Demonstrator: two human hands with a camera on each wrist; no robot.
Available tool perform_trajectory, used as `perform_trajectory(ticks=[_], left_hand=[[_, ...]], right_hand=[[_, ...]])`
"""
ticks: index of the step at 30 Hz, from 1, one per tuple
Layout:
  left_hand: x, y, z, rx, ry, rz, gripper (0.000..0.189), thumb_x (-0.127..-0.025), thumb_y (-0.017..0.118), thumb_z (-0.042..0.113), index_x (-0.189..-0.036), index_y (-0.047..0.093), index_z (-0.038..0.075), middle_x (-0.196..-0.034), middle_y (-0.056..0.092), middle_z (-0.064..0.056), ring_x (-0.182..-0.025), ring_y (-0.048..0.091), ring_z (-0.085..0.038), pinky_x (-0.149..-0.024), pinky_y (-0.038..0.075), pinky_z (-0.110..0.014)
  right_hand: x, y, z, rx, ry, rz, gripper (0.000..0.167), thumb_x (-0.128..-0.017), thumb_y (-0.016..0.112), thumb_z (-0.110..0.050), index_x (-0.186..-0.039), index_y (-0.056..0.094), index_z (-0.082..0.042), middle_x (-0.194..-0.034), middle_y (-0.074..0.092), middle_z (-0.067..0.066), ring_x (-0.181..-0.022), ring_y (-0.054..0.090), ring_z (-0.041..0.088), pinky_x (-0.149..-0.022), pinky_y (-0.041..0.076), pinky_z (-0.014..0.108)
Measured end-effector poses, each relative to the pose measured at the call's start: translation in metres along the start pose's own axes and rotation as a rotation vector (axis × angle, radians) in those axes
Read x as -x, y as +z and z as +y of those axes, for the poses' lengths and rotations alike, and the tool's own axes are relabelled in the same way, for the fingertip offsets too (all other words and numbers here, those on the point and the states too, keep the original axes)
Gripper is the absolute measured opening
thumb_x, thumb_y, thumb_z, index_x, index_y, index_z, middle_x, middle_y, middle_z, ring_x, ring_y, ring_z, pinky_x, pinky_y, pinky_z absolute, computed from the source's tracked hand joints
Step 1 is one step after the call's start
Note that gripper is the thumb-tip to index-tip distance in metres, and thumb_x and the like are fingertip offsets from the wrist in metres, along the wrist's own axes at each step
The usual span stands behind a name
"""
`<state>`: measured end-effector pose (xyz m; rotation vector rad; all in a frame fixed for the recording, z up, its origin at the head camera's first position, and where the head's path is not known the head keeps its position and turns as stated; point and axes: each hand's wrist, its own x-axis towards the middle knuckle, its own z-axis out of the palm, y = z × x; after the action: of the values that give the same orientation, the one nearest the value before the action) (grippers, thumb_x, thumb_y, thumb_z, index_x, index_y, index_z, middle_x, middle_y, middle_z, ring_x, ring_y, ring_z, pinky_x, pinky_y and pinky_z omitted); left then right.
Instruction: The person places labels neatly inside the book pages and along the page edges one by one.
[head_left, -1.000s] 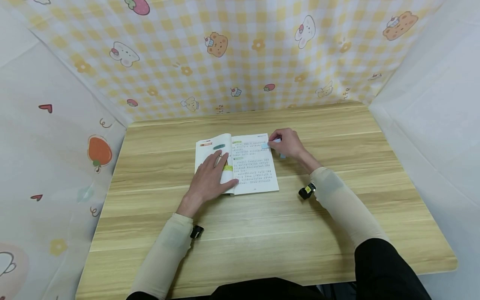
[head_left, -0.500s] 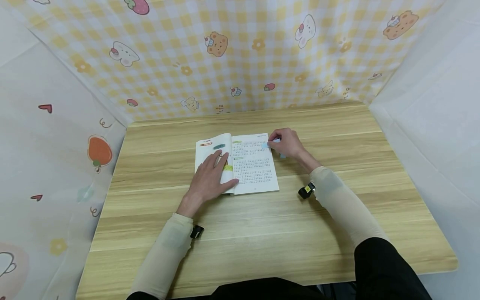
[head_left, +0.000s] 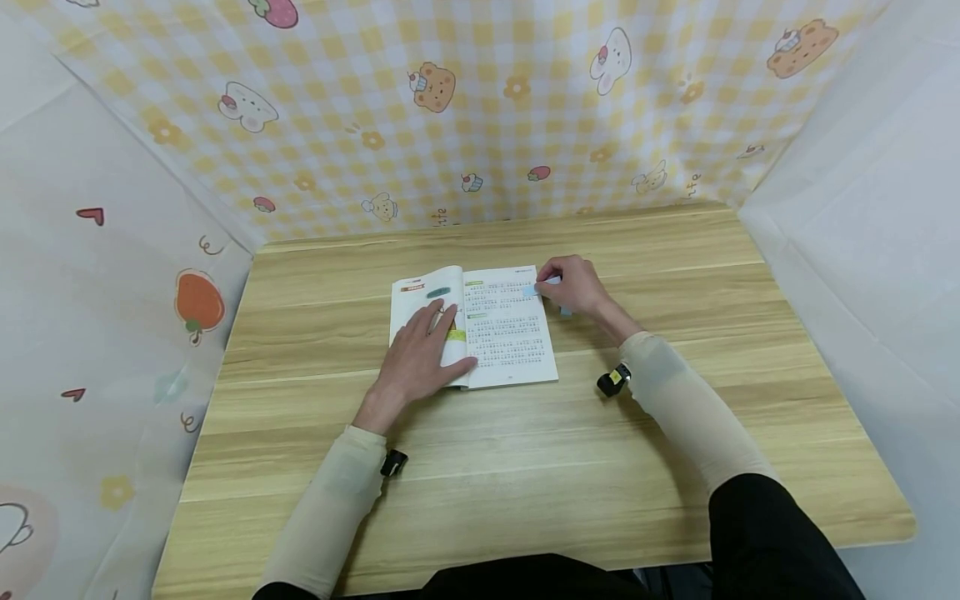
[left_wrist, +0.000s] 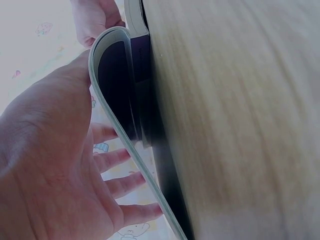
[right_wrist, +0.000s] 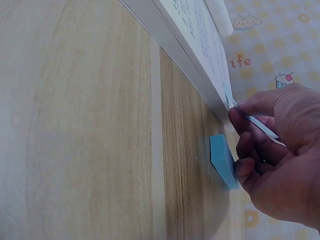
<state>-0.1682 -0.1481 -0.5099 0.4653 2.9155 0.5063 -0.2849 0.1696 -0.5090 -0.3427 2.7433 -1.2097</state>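
Note:
An open book lies on the wooden table, its left side arched up near the spine. My left hand rests on the left page with fingers spread; the left wrist view shows its fingers along the raised cover. At the right page's upper outer edge, my right hand pinches a light blue sticky note between thumb and forefinger. Part of the note overlaps the printed page, and the rest runs back into the hand. Beneath the curled lower fingers sits a blue sticky note pad.
Wood-grain tabletop extends around the book on every side. A yellow checked cloth hangs behind the table, with white cloth at the left and right. A small black wrist camera is strapped at each wrist.

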Motion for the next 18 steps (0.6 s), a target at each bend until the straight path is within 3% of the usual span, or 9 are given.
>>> perform_trajectory(ticks=[18], left_hand=[[0.0002, -0.0003, 0.0000, 0.008, 0.001, -0.003, 0.104, -0.103, 0.070, 0.068, -0.180, 0.029, 0.012, -0.189, 0.023, -0.016, -0.175, 0.027, -0.044, -0.138, 0.033, -0.066]], right_hand=[[-0.0025, 0.0031, 0.0010, 0.033, -0.017, 0.018, 0.010, -0.103, 0.076, -0.014, -0.103, 0.082, -0.005, -0.107, 0.083, 0.015, -0.097, 0.074, 0.030, -0.092, 0.059, 0.044]])
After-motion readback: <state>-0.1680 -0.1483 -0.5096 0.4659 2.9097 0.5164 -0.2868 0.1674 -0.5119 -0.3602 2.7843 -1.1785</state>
